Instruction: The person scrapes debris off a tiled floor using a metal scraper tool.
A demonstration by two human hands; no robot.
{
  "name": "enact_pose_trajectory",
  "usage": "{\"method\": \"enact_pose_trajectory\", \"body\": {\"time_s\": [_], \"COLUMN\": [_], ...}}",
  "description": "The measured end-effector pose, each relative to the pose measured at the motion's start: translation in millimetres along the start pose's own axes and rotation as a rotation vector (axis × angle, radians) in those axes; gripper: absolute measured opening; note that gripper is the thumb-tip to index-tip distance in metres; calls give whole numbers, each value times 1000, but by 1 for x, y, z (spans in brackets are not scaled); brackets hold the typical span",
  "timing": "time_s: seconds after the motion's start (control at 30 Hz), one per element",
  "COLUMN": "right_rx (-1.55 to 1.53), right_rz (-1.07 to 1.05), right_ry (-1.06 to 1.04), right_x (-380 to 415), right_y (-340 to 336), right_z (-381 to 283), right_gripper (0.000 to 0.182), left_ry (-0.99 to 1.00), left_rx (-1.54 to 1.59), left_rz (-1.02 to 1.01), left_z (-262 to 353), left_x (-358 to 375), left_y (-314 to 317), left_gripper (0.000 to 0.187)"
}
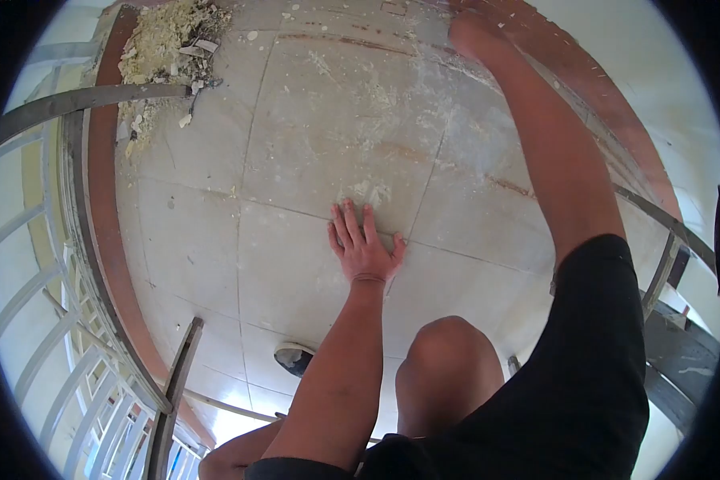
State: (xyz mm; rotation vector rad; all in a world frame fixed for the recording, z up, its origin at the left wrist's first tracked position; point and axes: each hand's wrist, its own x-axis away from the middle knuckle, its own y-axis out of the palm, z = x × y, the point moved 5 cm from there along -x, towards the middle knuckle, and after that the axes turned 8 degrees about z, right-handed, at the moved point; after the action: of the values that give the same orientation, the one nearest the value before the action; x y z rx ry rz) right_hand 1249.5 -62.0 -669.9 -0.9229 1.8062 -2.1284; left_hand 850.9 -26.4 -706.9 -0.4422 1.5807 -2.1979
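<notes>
My left hand point(366, 252) lies palm down on the dusty tiled floor point(296, 232), fingers stretched out and spread, holding nothing. My right arm reaches far forward, and my right hand point(474, 36) is low by the floor, close to the red-brown skirting strip point(608, 104) at the wall. Its fingers look curled in. Whatever they hold, if anything, is too small and too near the top edge to make out. Pale scuffs, dust and reddish streaks mark the tiles around and between both hands.
A heap of crumbly yellowish debris point(164, 56) sits at the far left. A wooden bar point(96, 98) juts over it. White railings point(32, 280) run along the left side. A wooden post point(180, 368), a dark shoe point(294, 358) and my bent knee point(450, 368) are near; wooden pieces point(684, 344) stand at right.
</notes>
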Motion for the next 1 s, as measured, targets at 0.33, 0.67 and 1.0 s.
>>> {"method": "enact_pose_trajectory", "body": {"time_s": [0.33, 0.67, 1.0], "right_rx": [-82, 10, -102], "right_rz": [39, -37, 150], "right_ry": [-92, -164, -53], "right_x": [3, 7, 17], "right_y": [7, 15, 38], "right_z": [8, 3, 14], "right_gripper": [35, 37, 37], "left_ry": [-7, -17, -6], "left_rx": [20, 12, 5], "left_rz": [-9, -27, -8], "left_z": [1, -1, 1], "left_x": [0, 4, 0], "left_y": [0, -2, -2], "left_gripper": [78, 79, 77]}}
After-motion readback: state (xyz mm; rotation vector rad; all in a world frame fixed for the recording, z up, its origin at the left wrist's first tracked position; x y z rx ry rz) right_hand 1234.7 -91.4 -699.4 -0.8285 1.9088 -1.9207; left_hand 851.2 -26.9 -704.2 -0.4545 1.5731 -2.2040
